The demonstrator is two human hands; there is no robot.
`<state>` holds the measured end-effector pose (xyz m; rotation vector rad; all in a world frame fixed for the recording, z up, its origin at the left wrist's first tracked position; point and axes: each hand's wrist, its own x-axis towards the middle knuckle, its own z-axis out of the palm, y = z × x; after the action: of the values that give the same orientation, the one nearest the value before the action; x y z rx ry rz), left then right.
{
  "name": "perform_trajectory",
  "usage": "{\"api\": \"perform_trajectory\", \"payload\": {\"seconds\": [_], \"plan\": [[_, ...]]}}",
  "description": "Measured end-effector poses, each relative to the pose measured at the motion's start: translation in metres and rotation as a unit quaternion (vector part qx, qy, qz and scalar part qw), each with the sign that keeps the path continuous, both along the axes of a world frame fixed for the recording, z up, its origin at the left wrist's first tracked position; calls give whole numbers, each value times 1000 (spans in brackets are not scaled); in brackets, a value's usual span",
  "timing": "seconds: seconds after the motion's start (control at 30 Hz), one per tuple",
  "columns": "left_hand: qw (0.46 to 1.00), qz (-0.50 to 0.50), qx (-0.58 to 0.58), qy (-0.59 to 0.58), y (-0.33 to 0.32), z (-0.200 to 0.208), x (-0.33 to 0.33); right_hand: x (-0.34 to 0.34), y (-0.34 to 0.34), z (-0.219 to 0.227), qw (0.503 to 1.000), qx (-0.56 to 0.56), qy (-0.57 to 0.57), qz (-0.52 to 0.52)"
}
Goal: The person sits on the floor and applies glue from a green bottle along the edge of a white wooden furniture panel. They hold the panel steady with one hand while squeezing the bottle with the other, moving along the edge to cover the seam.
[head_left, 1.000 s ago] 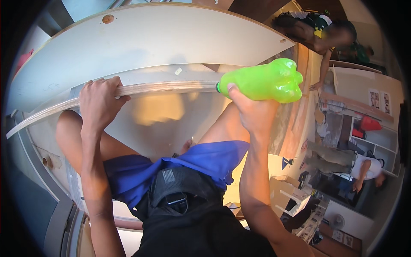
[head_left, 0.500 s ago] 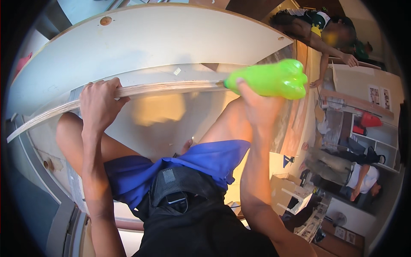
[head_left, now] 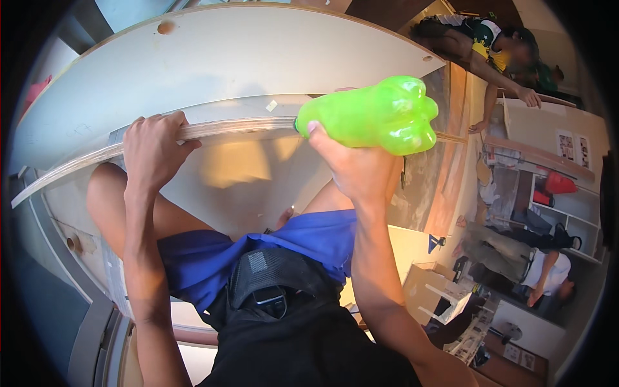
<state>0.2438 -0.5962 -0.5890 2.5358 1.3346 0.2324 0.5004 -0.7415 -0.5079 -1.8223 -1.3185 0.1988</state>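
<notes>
A plywood board (head_left: 242, 127) stands edge-up across my thighs, its layered narrow edge running from the lower left toward the right. My left hand (head_left: 153, 149) is wrapped over that edge, thumb on the near side. In my right hand (head_left: 358, 169) I grip a bright green plastic bottle (head_left: 371, 116), lying sideways with its lobed base to the right. Its dark narrow mouth points left and meets the board's edge. Part of the edge is hidden behind the bottle.
Beyond the board lies a large white panel (head_left: 245, 55) with a round hole (head_left: 166, 27). A person (head_left: 483, 51) is bent over at the upper right, one arm reaching toward another board. Farther right are a second person (head_left: 545, 267), a red bag (head_left: 560, 182) and white shelves (head_left: 583, 226).
My right hand has moved left with the bottle, its mouth travelling along the board's edge toward my left hand. The left hand keeps its grip almost unmoved.
</notes>
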Motion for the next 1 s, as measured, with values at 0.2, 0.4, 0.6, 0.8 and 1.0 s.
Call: {"api": "perform_trajectory", "payload": {"seconds": [0.2,0.4,0.6,0.8,1.0], "plan": [[1000,-3,-6,1,-2,-4,-4,38,-13,-7,995,-37,61,-74],[1000,-9,-2,-18,-1,-5,-5,-13,5,3,999,-10,-14,-39],[999,-25,15,-36,-1,-10,-2,15,-6,-5,993,-16,66,-97],[999,-23,14,-26,-3,-6,-2,5,2,-6,997,-1,22,-73],[999,-19,14,-33,-1,-12,-2,-5,7,-3,998,14,28,-57]]}}
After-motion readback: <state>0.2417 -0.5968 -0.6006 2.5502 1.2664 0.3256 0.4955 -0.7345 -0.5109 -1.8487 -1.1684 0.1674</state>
